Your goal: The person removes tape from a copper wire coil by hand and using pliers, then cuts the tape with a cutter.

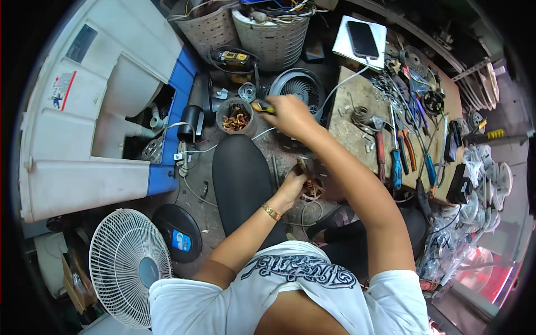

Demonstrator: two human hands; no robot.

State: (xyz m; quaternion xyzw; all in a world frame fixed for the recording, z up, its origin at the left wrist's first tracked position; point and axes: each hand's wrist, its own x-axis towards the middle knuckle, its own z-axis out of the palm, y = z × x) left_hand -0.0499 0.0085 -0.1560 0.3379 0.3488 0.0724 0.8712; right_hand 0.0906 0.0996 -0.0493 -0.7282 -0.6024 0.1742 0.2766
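Observation:
My right hand is closed around a yellow-and-black tool, its kind unclear, beside the rim of a small translucent tub. Copper-coloured scraps fill part of that tub. Nearer to me, my left hand grips a small brownish metal piece that the fingers partly cover. A bundle of copper wire lies right beside the left fingers, low between my legs. My right forearm passes over the floor to the right of it.
On the right, a wooden board carries pliers, screwdrivers, a hammer and a phone on a white cable. A round grey fan housing and perforated buckets stand ahead. A white fan and a large white-and-blue casing are left.

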